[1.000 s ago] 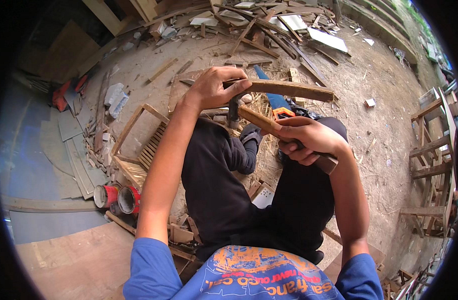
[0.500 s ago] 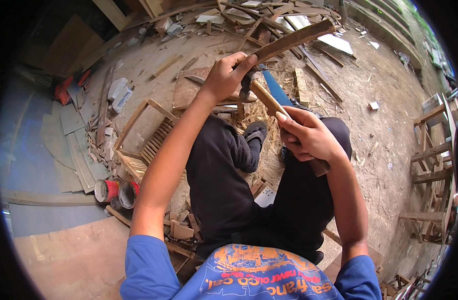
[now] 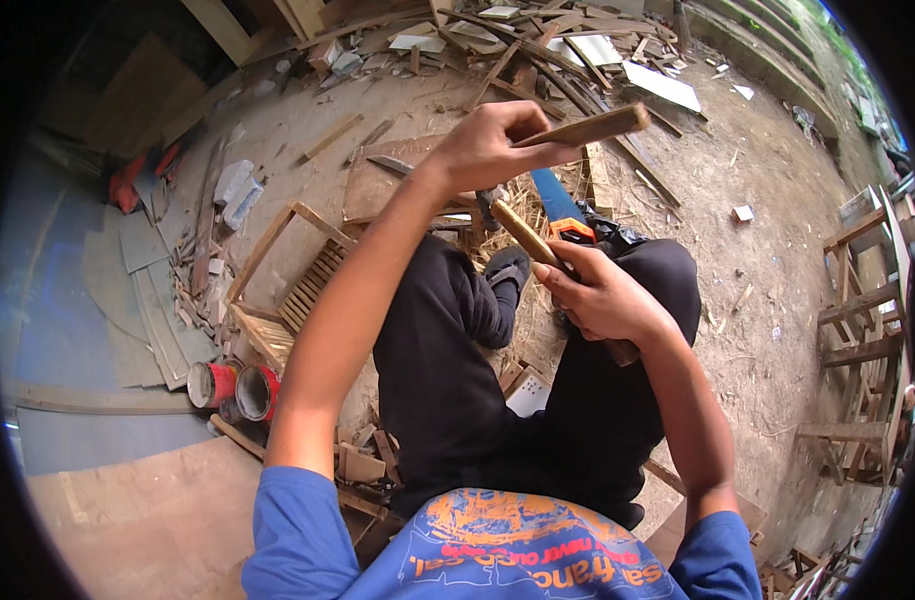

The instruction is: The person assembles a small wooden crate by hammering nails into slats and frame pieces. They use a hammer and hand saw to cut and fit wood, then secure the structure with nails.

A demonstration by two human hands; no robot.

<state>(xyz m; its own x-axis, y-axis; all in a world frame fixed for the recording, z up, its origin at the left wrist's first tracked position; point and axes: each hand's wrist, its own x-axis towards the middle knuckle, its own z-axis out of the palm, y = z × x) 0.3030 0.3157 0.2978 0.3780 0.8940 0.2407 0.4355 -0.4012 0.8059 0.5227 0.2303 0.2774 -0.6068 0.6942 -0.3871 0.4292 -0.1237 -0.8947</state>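
Observation:
My left hand is closed around a short, narrow wooden stick, whose far end points to the right. Below and to its right, my right hand grips a hammer by its wooden handle. The dark hammer head lies just under my left hand and is partly hidden by it. Beyond my right hand, a handsaw with a blue blade and an orange-and-black handle rests near my right knee. A worn wooden board lies on the ground beyond my left forearm, amid straw-like shavings.
A slatted wooden frame stands left of my legs, near two red cans. Scrap wood is heaped at the far side. On the right stands a wooden rack. Offcuts lie beside my left thigh.
The wooden stick has tilted lower and turned in my left hand, whose fingers have shifted on it. My right hand has brought the hammer slightly down and left, uncovering the handsaw's handle.

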